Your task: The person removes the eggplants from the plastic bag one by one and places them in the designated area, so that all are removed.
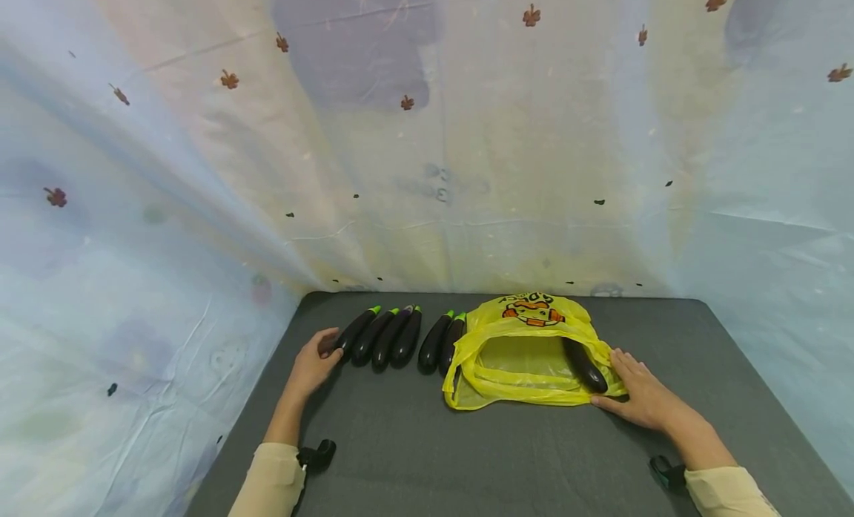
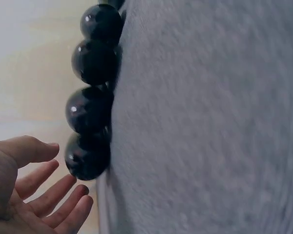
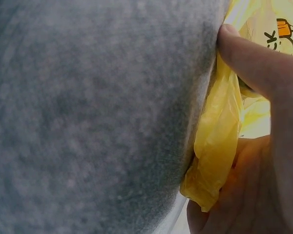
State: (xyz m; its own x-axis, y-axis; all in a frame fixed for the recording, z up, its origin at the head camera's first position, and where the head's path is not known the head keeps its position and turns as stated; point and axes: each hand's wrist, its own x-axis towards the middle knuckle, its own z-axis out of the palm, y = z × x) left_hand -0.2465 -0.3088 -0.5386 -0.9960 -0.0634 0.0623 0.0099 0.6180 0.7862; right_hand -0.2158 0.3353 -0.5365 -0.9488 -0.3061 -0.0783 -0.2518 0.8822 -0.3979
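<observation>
Several dark eggplants with green stem ends lie in a slanted row on the table. My left hand (image 1: 313,365) is at the leftmost eggplant (image 1: 356,331), its fingers loosely spread. In the left wrist view, the thumb and fingertips (image 2: 53,152) lie close beside the rounded end of the nearest eggplant (image 2: 87,157). A yellow plastic bag (image 1: 520,392) lies to the right, its mouth facing me. Another eggplant (image 1: 586,367) rests inside it, blunt end at the opening. My right hand (image 1: 643,394) holds the bag's right side, thumb at the front rim and fingers behind.
The dark grey table (image 1: 427,458) reaches back to a patterned plastic sheet (image 1: 480,168) hanging as a wall. Two eggplants (image 1: 435,344) lie against the bag's left side, apart from the group on the left. Dark straps (image 1: 319,455) are on both wrists.
</observation>
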